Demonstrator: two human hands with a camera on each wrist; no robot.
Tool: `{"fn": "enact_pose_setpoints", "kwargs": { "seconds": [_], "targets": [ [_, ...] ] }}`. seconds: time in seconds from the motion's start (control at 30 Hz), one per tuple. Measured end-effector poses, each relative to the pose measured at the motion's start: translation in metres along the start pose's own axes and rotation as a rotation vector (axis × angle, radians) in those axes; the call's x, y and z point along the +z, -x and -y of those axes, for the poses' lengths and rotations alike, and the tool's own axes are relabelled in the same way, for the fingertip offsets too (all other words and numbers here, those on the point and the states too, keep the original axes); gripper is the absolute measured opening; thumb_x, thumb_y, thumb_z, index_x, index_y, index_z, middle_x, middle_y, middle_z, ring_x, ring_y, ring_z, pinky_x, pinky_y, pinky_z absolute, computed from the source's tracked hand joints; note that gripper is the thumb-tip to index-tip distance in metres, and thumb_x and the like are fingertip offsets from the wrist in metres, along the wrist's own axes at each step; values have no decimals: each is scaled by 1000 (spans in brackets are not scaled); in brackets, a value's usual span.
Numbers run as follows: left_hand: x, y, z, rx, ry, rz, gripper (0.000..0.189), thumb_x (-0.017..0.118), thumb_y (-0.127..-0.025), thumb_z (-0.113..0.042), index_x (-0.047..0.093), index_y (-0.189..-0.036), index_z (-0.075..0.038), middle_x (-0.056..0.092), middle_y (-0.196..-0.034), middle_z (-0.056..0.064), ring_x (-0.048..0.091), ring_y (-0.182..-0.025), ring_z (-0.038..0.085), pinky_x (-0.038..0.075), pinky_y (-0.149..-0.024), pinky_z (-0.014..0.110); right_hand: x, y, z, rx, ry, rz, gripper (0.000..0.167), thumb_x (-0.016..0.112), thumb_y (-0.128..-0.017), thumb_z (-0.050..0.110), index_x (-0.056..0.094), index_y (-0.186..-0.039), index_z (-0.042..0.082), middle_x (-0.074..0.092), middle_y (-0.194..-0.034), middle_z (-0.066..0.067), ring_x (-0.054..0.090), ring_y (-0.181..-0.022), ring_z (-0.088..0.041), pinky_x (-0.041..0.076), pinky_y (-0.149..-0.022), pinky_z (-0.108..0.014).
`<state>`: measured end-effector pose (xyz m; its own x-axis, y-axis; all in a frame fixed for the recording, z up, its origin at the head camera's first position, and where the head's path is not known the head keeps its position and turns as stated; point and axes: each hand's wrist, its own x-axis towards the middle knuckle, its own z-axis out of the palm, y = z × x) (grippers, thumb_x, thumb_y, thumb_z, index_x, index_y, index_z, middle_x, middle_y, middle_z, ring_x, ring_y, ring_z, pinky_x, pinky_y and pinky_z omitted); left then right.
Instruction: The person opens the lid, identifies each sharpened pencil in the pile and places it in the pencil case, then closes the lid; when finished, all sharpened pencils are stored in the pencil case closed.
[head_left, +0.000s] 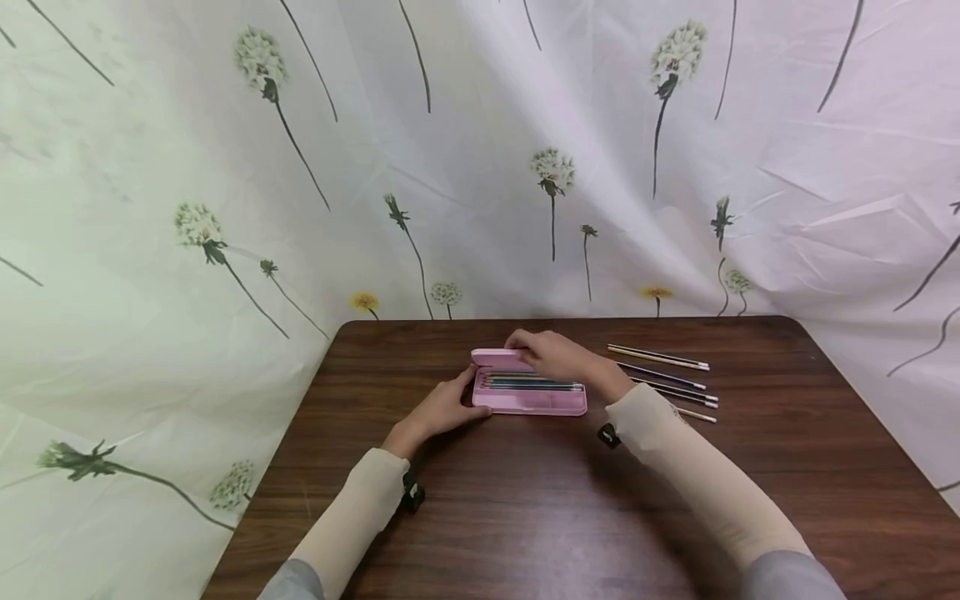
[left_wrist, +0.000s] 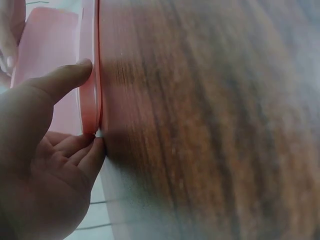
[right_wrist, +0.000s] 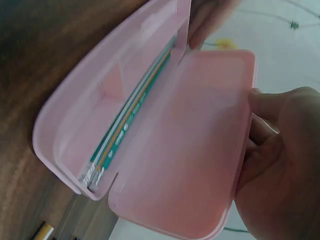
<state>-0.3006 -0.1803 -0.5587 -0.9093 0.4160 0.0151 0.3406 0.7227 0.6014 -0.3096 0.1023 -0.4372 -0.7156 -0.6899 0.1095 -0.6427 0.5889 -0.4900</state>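
A pink plastic pencil case (head_left: 528,407) lies on the table with its hinged lid (right_wrist: 185,145) raised at the back. Several green and dark pencils (right_wrist: 131,112) lie lengthwise inside, beside a small divider (right_wrist: 114,82). My left hand (head_left: 444,406) grips the left end of the case, thumb on the front wall and fingers round the end. At the lid's free edge, my right hand (head_left: 558,357) pinches between thumb and fingers, holding the lid up. In the head view this hand hides part of the lid.
To the right of the case several loose pencils (head_left: 663,372) lie on the dark wooden table (head_left: 495,500), some partly hidden behind the right forearm. A white cloth (head_left: 487,167) printed with dandelions hangs behind the table's back edge.
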Motion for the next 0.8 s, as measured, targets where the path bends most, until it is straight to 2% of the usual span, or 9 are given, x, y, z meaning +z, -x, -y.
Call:
{"fn": "enact_pose_setpoints", "kwargs": {
  "seconds": [0.07,0.13,0.2,0.27,0.33,0.37,0.43,0.6,0.8],
  "targets": [
    [6,-6,14,24,-8,-12,111,77,-88,-68,24,-172,-18,49,-164,16,56,-145,33,48,-116,54,5,5,3,-10,-3,24,29,51,-113,13,59,-141,10,73,-131,-13,71,-113,-23,56,-102,-48],
    [5,-4,11,30,-1,-18,113,77,-88,-69,24,-172,-16,48,-165,16,55,-146,33,47,-117,53,10,10,4,-18,7,52,35,50,-113,12,57,-147,9,74,-125,-15,70,-100,-21,56,-97,-46],
    [8,-8,17,20,9,-19,115,77,-87,-71,23,-171,-13,48,-165,18,54,-147,33,48,-116,53,15,15,4,-35,28,72,41,48,-114,12,54,-154,9,72,-132,-15,65,-93,-20,54,-95,-44],
    [0,-1,3,7,38,-10,116,78,-88,-67,23,-171,-7,46,-165,24,52,-148,37,46,-117,55,20,20,4,-66,54,82,46,48,-113,10,51,-158,8,67,-144,-17,68,-103,-23,54,-101,-45],
    [-10,8,-14,-11,76,0,114,81,-89,-60,23,-169,-3,42,-165,28,49,-149,41,43,-119,57,26,25,4,-104,69,88,47,48,-112,9,49,-160,6,59,-155,-19,68,-124,-29,51,-112,-48],
    [-13,11,-19,-4,73,1,112,80,-91,-59,24,-169,-1,42,-165,29,49,-149,41,44,-119,55,29,28,4,-122,74,86,48,48,-112,9,49,-160,5,51,-163,-18,61,-138,-31,46,-119,-50],
    [-22,19,-35,-19,101,10,107,81,-92,-51,26,-168,1,41,-165,30,48,-150,43,41,-121,57,35,33,3,-152,71,94,48,48,-112,9,47,-160,2,44,-167,-20,45,-154,-37,36,-126,-54],
    [-27,24,-51,-57,72,28,97,81,-95,-36,28,-167,2,39,-168,26,44,-153,42,38,-124,57,53,43,-1,-210,114,118,52,46,-114,16,39,-162,-2,34,-171,-23,31,-160,-41,25,-130,-58],
    [-25,24,-54,-81,46,30,94,81,-96,-34,29,-167,0,38,-169,23,44,-154,38,38,-125,54,66,50,-5,-251,203,111,56,44,-115,20,33,-165,-4,27,-174,-24,25,-162,-42,22,-131,-60]
  ]
}}
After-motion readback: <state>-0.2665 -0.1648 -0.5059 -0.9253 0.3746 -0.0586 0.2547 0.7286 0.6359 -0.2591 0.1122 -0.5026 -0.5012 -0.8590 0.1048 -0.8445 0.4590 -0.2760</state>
